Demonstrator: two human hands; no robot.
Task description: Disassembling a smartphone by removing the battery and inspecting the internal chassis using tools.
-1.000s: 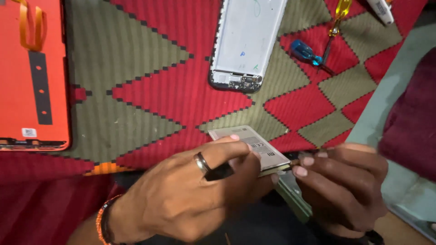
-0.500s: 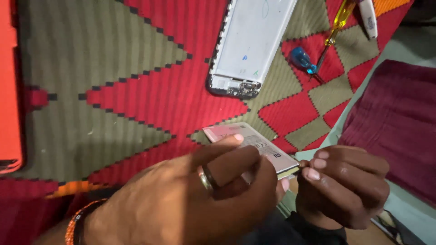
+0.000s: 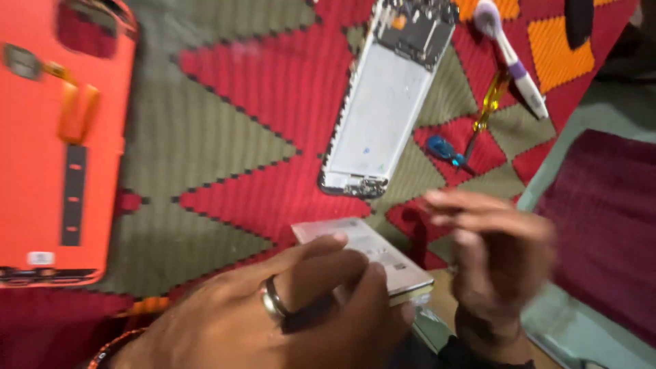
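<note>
Beyond the hands' battery (image 3: 369,256) lie phone frame (image 3: 386,102) and screwdriver (image 3: 471,137).

Flat battery (image 3: 365,256) nearest, in left hand (image 3: 273,321) — right hand (image 3: 502,256) just right of it. Phone frame (image 3: 383,116) behind; screwdriver (image 3: 478,130) and toothbrush (image 3: 512,58) to its right — back panel (image 3: 61,137) far left, on the patterned cloth (image 3: 225,137).

Left hand (image 3: 287,314) low, fingers curled, grip closed; right hand (image 3: 499,253) raised, blurred, fingers loose.
</note>
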